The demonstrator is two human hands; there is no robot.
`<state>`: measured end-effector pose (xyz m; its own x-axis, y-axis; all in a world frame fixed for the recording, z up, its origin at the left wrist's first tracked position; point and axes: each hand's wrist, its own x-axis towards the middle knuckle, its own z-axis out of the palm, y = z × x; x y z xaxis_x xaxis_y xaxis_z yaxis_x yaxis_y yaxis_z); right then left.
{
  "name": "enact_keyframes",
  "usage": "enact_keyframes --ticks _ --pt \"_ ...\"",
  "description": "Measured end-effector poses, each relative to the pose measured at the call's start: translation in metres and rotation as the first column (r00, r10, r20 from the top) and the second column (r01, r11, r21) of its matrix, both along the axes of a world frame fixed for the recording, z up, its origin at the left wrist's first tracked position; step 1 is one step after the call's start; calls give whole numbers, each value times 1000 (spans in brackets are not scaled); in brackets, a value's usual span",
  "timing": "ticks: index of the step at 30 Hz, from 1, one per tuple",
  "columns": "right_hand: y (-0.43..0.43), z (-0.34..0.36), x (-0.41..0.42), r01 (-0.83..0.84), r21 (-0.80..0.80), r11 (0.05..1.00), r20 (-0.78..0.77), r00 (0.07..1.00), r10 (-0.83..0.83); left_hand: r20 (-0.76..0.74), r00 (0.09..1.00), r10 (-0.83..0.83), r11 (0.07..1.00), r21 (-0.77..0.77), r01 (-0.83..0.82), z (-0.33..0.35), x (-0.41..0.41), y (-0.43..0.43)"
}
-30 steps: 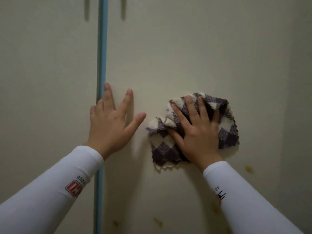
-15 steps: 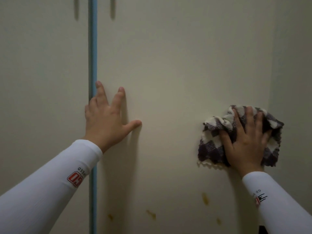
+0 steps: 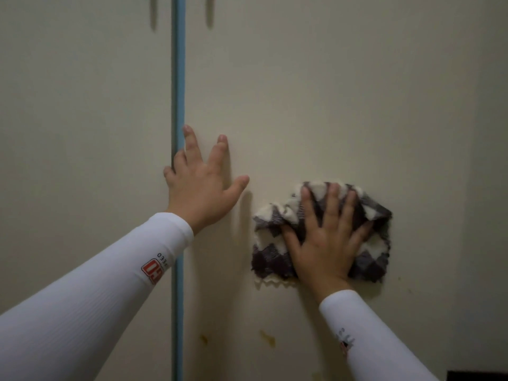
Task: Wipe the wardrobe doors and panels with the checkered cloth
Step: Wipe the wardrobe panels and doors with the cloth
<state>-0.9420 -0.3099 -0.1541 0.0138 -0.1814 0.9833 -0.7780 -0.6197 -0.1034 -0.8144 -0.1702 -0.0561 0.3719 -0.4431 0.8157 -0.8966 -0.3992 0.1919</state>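
The checkered cloth [image 3: 316,232] is pressed flat on the cream wardrobe door [image 3: 316,105] by the right hand [image 3: 327,243]. The left hand [image 3: 200,185] is spread beside the blue strip [image 3: 178,78]. Yellow stains [image 3: 268,338] are seen below.

Right hand [image 3: 324,243] hides cloth [image 3: 272,243] centre; door handles [image 3: 209,12] cut off at top

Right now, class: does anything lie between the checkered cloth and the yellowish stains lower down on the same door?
Nothing visible does. The right hand presses the checkered cloth flat on the door; the yellowish stains sit below it across bare panel. The left hand rests apart, up beside the blue strip.
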Motion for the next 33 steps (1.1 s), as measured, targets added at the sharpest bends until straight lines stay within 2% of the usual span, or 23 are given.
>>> enact_keyframes --ticks 5,9,11,16,19,22,27,33 --pt "34 7 55 -66 -128 990 -100 994 54 4 1000 -18 999 36 18 0 2 2" --pt "51 10 87 -159 -182 970 -149 980 132 -19 999 -47 996 -75 45 -18 5 13" --pt "57 9 99 -178 -174 969 -192 971 144 1 999 -49 994 -94 49 -32 5 19" --pt "71 -2 111 -123 -85 989 -314 945 90 -31 992 -124 992 -10 123 -50 7 21" --pt "73 -13 107 -106 -48 993 -386 919 79 -25 995 -95 995 34 95 -51 6 19" --pt "69 -27 98 -148 -62 987 -368 923 115 -74 996 -45 995 81 51 -53 0 16" --pt "51 -47 76 -218 -195 956 -350 926 140 -135 991 17 998 -57 -25 -71 -20 9" --pt "23 -61 31 -188 -246 951 -310 945 106 -174 984 31 999 35 -25 -93 -38 -5"
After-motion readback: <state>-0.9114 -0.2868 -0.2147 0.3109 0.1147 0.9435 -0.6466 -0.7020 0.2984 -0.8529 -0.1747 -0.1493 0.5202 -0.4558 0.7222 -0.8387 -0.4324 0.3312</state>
